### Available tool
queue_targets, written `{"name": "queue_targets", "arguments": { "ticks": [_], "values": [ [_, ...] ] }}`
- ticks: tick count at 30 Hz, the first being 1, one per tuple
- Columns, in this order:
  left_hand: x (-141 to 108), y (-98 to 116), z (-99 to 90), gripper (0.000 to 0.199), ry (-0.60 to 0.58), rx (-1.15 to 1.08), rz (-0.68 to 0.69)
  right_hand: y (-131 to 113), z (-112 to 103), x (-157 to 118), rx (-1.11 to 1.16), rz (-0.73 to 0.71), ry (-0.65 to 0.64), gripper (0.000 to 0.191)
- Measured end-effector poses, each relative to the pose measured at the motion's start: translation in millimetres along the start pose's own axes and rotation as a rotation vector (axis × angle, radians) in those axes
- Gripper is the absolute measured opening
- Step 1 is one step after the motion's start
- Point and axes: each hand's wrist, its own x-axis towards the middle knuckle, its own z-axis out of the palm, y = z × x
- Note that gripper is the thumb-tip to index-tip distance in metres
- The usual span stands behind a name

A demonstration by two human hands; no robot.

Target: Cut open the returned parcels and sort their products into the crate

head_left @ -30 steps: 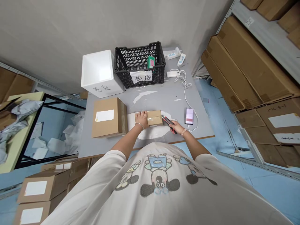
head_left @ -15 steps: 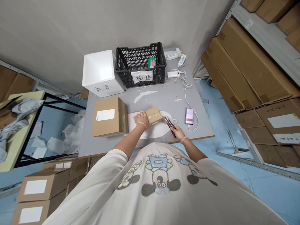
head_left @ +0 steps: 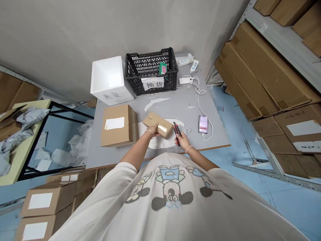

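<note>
My left hand [head_left: 152, 129] is closed on the near left side of a small brown cardboard box [head_left: 158, 121], its thumb on top. Shiny clear tape shows on the box's near side. Just to the right, my right hand [head_left: 183, 140] grips a black and red utility knife [head_left: 177, 132], whose tip points away from me, apart from the box. Whether its blade is out is too small to tell. Beneath the box lies a white patch [head_left: 160, 143] on the grey table [head_left: 170, 105].
A larger cardboard box [head_left: 117, 125] stands on the left, with a white foam box [head_left: 107, 80] behind it. A black plastic crate [head_left: 151, 72] holds a green packet. On the right lie a phone [head_left: 203, 124] with a cable and several power strips [head_left: 185, 80]. Boxes fill the right-hand shelves.
The small box has been turned, so its right end now angles toward me. My left hand has shifted from its top to its near side. The knife has moved slightly left, pointing more straight ahead.
</note>
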Motion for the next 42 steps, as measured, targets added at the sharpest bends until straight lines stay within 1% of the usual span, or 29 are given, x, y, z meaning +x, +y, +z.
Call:
{"name": "queue_targets", "arguments": {
  "ticks": [2,4,5,7,9,10,11,12,13,15,16,17,18,19,21,22,23,25,27,31,36,39,42],
  "values": [
    [-1,-10,8.4,0.071,-0.067,-0.170,-0.054,-1,4,1,0.000,0.000,0.014,0.025],
    [-3,-17,14.8,0.073,-0.138,-0.327,-0.115,-1,5,2,-0.002,0.000,0.032,0.025],
    [-4,-19,16.4,0.077,-0.174,-0.369,-0.145,-1,3,3,-0.003,-0.001,0.043,0.025],
    [-7,-22,16.1,0.086,-0.254,-0.314,-0.189,-1,-1,5,-0.006,0.001,0.060,0.025],
    [-14,-22,12.6,0.092,-0.359,-0.127,-0.194,-2,-8,6,-0.009,0.003,0.062,0.027],
    [-18,-21,10.3,0.092,-0.406,0.006,-0.157,-2,-11,7,-0.012,0.002,0.058,0.028],
    [-22,-18,8.2,0.088,-0.431,0.151,-0.074,-2,-13,8,-0.019,0.003,0.053,0.029],
    [-25,-14,6.1,0.081,-0.423,0.298,0.057,-3,-16,10,-0.027,0.005,0.050,0.030],
    [-28,-7,4.4,0.073,-0.373,0.437,0.227,-4,-18,11,-0.036,0.010,0.049,0.030],
    [-28,11,1.7,0.062,-0.183,0.663,0.615,-6,-20,15,-0.052,0.021,0.050,0.030],
    [-26,22,0.9,0.061,-0.071,0.751,0.789,-7,-21,18,-0.057,0.023,0.050,0.030],
    [-22,33,0.5,0.066,0.016,0.833,0.925,-9,-21,20,-0.061,0.021,0.049,0.030],
    [-16,43,0.6,0.079,0.067,0.928,1.021,-11,-21,22,-0.066,0.015,0.050,0.030],
    [-10,52,1.3,0.096,0.081,1.042,1.074,-13,-21,24,-0.072,0.009,0.048,0.029],
    [2,62,4.3,0.128,0.042,1.279,1.071,-16,-21,28,-0.095,0.007,0.045,0.029],
    [7,64,6.4,0.137,0.011,1.376,1.039,-18,-21,29,-0.107,0.010,0.040,0.029],
    [12,63,8.5,0.140,-0.013,1.446,1.005,-19,-21,30,-0.117,0.014,0.034,0.028],
    [19,57,12.2,0.137,-0.031,1.504,0.960,-23,-22,33,-0.122,0.016,0.019,0.028],
    [22,48,14.2,0.128,-0.028,1.508,0.939,-27,-23,35,-0.118,0.013,0.007,0.026],
    [22,32,13.1,0.116,-0.027,1.503,0.937,-35,-22,41,-0.158,0.013,-0.014,0.021],
    [16,27,11.2,0.119,0.018,1.456,0.985,-40,-20,43,-0.220,0.019,-0.022,0.019],
    [13,27,11.5,0.122,0.036,1.429,1.015,-39,-20,43,-0.235,0.024,-0.032,0.019],
    [11,27,11.7,0.122,0.044,1.402,1.043,-37,-21,41,-0.275,0.029,-0.032,0.021]
  ]
}}
